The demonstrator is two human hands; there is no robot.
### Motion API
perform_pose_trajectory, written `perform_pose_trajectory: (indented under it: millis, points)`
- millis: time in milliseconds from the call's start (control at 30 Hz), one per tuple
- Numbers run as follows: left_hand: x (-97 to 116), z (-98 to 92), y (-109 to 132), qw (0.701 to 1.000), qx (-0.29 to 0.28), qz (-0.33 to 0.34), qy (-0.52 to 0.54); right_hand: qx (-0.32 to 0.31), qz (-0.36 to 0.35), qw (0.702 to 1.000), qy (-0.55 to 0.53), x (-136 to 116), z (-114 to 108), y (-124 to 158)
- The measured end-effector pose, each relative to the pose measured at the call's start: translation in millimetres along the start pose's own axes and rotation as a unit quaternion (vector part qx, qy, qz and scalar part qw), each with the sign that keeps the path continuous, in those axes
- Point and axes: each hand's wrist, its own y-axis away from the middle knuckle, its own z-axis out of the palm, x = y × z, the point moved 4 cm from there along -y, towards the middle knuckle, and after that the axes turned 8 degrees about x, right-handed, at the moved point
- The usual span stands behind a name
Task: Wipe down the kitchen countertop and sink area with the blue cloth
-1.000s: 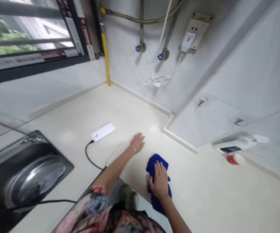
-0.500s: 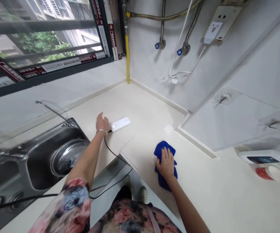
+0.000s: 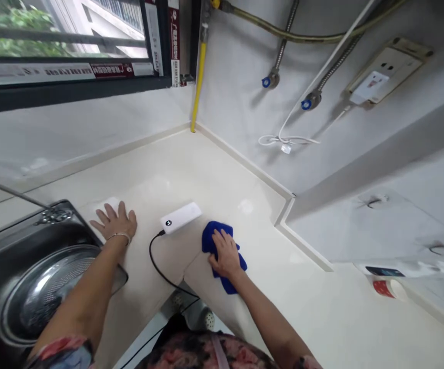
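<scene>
Under my right hand [image 3: 225,253] lies a crumpled blue cloth [image 3: 212,233] on the cream countertop [image 3: 283,307]; the fingers rest on it, slightly bent. My left hand [image 3: 115,223] is spread with its fingers apart beside the sink's corner and holds nothing. Between the two hands sits a white power bank [image 3: 182,216] with a small round display. A black cable [image 3: 156,264] runs from its near end over the counter's edge.
At the left is a metal sink [image 3: 66,210] with a round glass lid [image 3: 53,287] in it. A yellow pipe [image 3: 199,87] meets the back corner. A red and white cup [image 3: 384,288] and a bottle [image 3: 422,268] lie at the right. White cords [image 3: 283,138] hang on the wall.
My left hand has moved left from beside the power bank to the sink's corner, its fingers now spread. My right hand and the cloth are nearer the power bank. The view has shifted.
</scene>
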Motion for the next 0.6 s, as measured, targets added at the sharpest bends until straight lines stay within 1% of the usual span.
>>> perform_pose_trajectory:
  millis: [100, 300, 367, 433, 533, 600]
  points:
    - [-8, 7.9, -2, 1.0, 0.012, 0.006, -0.023, 0.023, 0.044, 0.998, 0.03, 38, -1, -41]
    - [-22, 11.7, -3, 0.998, -0.026, 0.048, -0.031, 0.08, 0.155, 0.978, 0.113, 140, -15, -100]
    - [-22, 10.6, 0, 0.997, -0.006, 0.054, -0.049, 0.101, 0.198, 0.966, 0.132, 173, -22, -119]
    - [-20, 9.0, 5, 0.995, 0.027, 0.057, -0.072, 0.117, 0.24, 0.952, 0.146, 203, -27, -138]
    - [-15, 6.9, 11, 0.993, 0.055, 0.061, -0.081, 0.137, 0.277, 0.938, 0.159, 235, -33, -170]
    - [-13, 5.1, 13, 0.993, 0.056, 0.066, -0.077, 0.168, 0.281, 0.931, 0.161, 246, -35, -190]
